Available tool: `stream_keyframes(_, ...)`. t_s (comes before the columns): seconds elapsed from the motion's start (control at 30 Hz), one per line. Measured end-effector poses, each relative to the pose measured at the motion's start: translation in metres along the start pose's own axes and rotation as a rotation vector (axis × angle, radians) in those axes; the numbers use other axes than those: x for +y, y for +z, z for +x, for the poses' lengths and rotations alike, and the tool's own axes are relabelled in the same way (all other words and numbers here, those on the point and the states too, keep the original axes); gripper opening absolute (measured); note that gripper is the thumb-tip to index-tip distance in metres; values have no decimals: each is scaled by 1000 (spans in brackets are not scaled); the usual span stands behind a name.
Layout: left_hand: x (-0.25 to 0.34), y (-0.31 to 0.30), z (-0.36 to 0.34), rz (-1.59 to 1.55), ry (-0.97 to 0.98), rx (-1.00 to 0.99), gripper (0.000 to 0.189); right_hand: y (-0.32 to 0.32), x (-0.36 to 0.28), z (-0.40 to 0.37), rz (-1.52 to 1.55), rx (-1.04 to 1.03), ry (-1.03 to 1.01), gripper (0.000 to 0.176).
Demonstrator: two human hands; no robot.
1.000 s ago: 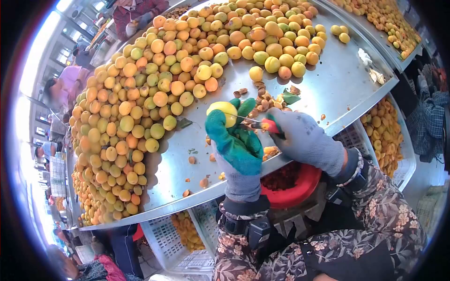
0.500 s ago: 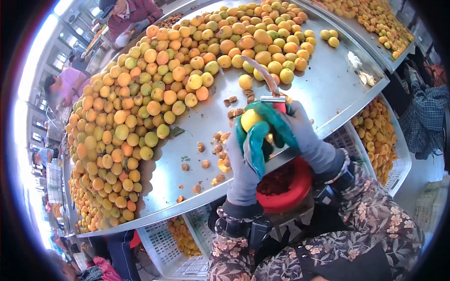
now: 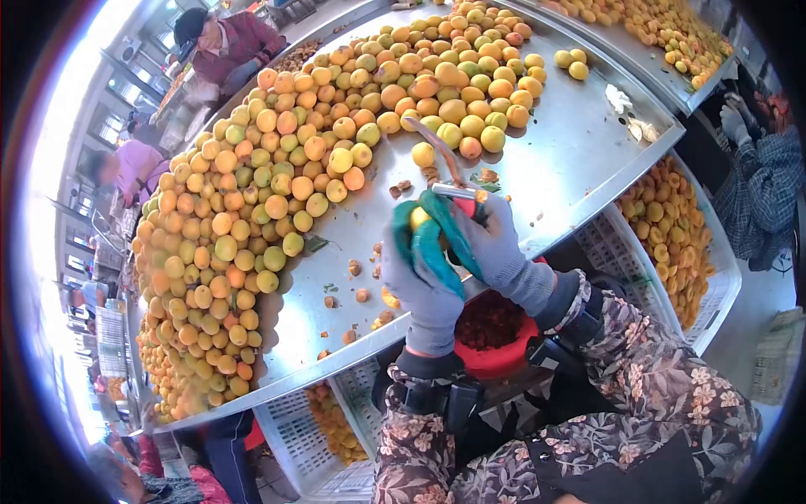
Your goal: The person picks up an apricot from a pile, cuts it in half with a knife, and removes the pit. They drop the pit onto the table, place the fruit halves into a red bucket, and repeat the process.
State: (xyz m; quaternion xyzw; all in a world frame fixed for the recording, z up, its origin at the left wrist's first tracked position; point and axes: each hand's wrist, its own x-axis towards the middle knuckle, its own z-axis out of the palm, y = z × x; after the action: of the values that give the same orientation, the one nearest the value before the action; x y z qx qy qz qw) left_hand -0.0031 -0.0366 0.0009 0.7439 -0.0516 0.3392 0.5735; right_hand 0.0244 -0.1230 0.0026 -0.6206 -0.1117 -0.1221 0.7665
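My left hand [image 3: 424, 273], in a grey glove with green fingertips, is closed around a yellow-orange fruit [image 3: 419, 218], mostly hidden by the fingers. Beside it, my right hand [image 3: 489, 244] is wrapped round a knife [image 3: 454, 192] with a curved blade and a metal collar; its fingers meet the left ones at the fruit. Brown pits [image 3: 362, 296] lie on the metal table [image 3: 315, 336] to the left of my hands. Below my hands is a red bucket [image 3: 495, 363] with dark contents.
A large heap of whole fruit [image 3: 225, 248] covers the table's left and far side. White crates hold fruit [image 3: 667, 235] at the right and below the table edge [image 3: 336, 370]. Other people stand at the far left, and a co-worker's checked sleeve [image 3: 760, 197] shows at right.
Both hands have shifted slightly left with the knife and fruit, and the fingers now cover more of the fruit. The whole view has shifted a little.
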Motion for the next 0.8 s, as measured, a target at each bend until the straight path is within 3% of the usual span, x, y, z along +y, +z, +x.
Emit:
stream_keyframes(0.03, -3, 3, -3, 194, 98, -32, 33, -2, 1, 2, 10, 9, -5, 24)
stream_keyframes(0.1, 3, 16, -6, 115, 95, 13, 33, -10, -1, 5, -99, -16, 72, 24)
stream_keyframes(0.2, 21, 26, -9, 194, -126, -71, 34, -19, -1, 11, -229, 60, -3, 25)
stream_keyframes(0.37, -8, 35, -4, 188, -95, -31, 31, -36, -19, 10, -476, 3, -82, 16)
stream_keyframes(0.43, 0, 41, 1, 75, -216, -71, 27, -41, -22, 11, -475, 20, -138, 17)
stream_keyframes(0.47, 4, 46, -2, -449, -445, -72, 28, -44, -23, 10, -497, 20, -185, 17)
stream_keyframes(0.5, 19, 48, -1, -440, -456, -75, 28, -46, -24, 11, -518, 20, -233, 18)
stream_keyframes(0.57, 38, 49, 2, -411, -655, -58, 29, -49, -25, 13, -544, 6, -249, 19)
stream_keyframes(0.63, 41, 49, 5, -519, -787, 59, 32, -50, -29, 15, -471, -6, -277, 18)
stream_keyframes(0.67, 37, 40, 7, -571, -886, -22, 32, -52, -30, 15, -589, -50, -450, 16)
stream_keyframes(0.7, 35, 32, 7, -629, -985, -99, 31, -51, -31, 14, -592, -69, -437, 16)
stream_keyframes(0.8, 24, 30, 7, -652, -1068, -28, 30, -43, -21, 11, -625, -127, -558, 15)
